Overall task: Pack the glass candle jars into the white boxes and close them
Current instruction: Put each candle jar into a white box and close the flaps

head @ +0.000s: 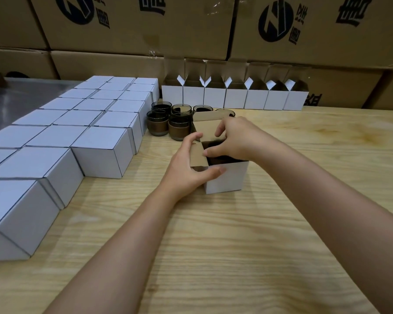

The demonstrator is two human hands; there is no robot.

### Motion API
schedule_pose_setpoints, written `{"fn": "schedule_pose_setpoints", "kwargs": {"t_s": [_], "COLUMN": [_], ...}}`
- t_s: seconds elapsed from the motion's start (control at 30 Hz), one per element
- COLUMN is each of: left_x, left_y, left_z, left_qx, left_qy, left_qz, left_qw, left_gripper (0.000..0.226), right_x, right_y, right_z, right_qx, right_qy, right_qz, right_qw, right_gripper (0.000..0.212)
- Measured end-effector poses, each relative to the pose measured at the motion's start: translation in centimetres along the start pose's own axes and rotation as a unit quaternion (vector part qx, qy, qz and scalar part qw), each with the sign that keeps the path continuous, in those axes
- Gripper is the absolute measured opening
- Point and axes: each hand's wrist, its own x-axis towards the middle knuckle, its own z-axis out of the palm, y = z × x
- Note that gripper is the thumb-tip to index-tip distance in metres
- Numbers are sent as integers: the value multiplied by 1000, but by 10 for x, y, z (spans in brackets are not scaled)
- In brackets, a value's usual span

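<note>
One open white box (229,177), fingers (210,152) on flaps (208,130).

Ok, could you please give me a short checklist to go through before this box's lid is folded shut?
1. Jar seated in the open box: dark shape inside, depth hidden; cannot tell.
2. Left flap folded in: left hand grips it, half down; not ok.
3. Right flap folded in: hidden by right hand; cannot tell.
4. Lid held: right hand pinches it; ok.
5. Box upright on table: ok.
</note>
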Motion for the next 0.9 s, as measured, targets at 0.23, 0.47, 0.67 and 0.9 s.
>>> {"fn": "schedule_pose_setpoints", "kwargs": {"t_s": [0.23,0.47,0.67,0.9], "left_x": [0,-1,-1,-2], "left_y": [2,2,4,4], "left_z": [-1,-1,-2,-2], "left_qx": [-3,1,4,-7], "left_qy": [-4,-2,0,-6], "left_qz": [2,0,-11,-9], "left_qw": [1000,1000,1000,1000], "left_gripper": [78,79,85,90], "right_x": [0,2,0,-7], "right_y": [4,8,28,58], "right_z": [0,1,4,59], "right_qx": [-11,-53,263,739], "right_qy": [-18,-14,306,191], "right_qz": [4,-33,-63,110], "right_qw": [1000,998,913,637], "right_gripper": [67,60,7,24]}}
